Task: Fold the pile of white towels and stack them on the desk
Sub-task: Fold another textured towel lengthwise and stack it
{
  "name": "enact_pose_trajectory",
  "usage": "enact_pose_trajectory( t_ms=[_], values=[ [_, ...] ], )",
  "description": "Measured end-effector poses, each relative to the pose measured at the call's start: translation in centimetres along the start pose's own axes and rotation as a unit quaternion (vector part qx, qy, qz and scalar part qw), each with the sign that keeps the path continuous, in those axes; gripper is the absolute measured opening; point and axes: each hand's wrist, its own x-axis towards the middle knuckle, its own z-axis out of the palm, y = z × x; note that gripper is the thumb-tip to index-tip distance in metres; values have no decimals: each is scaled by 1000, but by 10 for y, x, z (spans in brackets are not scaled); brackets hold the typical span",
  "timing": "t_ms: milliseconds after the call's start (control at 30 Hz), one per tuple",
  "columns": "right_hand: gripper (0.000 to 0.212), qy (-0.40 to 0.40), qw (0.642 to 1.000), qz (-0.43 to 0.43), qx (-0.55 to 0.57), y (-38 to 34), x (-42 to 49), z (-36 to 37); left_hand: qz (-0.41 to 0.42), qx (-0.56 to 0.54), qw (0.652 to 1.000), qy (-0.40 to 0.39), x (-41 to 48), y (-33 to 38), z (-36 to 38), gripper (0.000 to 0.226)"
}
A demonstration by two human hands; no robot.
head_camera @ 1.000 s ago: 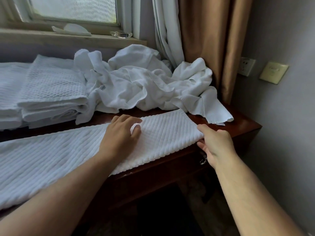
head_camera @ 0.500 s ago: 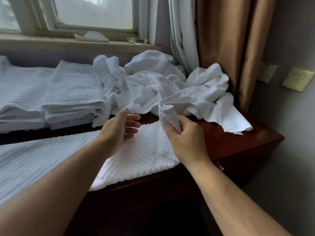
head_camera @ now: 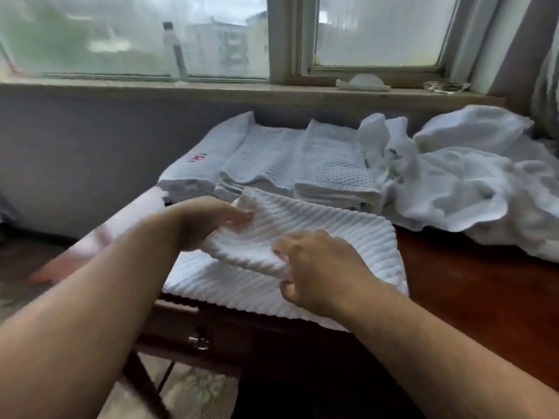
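A white ribbed towel [head_camera: 317,234] lies doubled over on the dark wooden desk [head_camera: 472,291], its right end laid back over the rest. My left hand [head_camera: 208,222] holds the folded end's far left corner, fingers on top. My right hand [head_camera: 317,267] grips the near edge of the same folded layer. Behind them sit folded white towels [head_camera: 302,164] in low stacks. A crumpled pile of white towels [head_camera: 472,189] fills the desk's right rear.
A window sill [head_camera: 211,89] runs behind the desk with a clear bottle [head_camera: 175,52] and small items on it. Curtains [head_camera: 544,71] hang at the far right. The desk's drawer handle [head_camera: 198,341] shows below the towel. Floor lies at lower left.
My right hand carried the towel's right end leftward and over the rest. My left hand moved onto the folded end's corner. The view swung left.
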Motion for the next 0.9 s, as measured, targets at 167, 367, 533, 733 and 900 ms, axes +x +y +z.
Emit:
enact_pose_trajectory(
  t_ms=[167,367,533,733,900],
  values=[
    [5,0,999,-41,-21,-48,33,21,-6,139,983,121,-11,-24,-66,31],
    [26,29,996,-68,-42,-84,69,29,-51,193,965,171,-15,-44,-108,22],
    [22,11,994,-93,-51,-92,79,39,-61,193,959,197,-10,-57,-119,29],
    [31,-7,992,-126,-11,-99,77,55,-75,293,930,210,-1,-56,-127,33],
    [45,-115,981,-113,108,-73,77,46,-32,396,861,317,6,-63,-109,52]
  ],
)
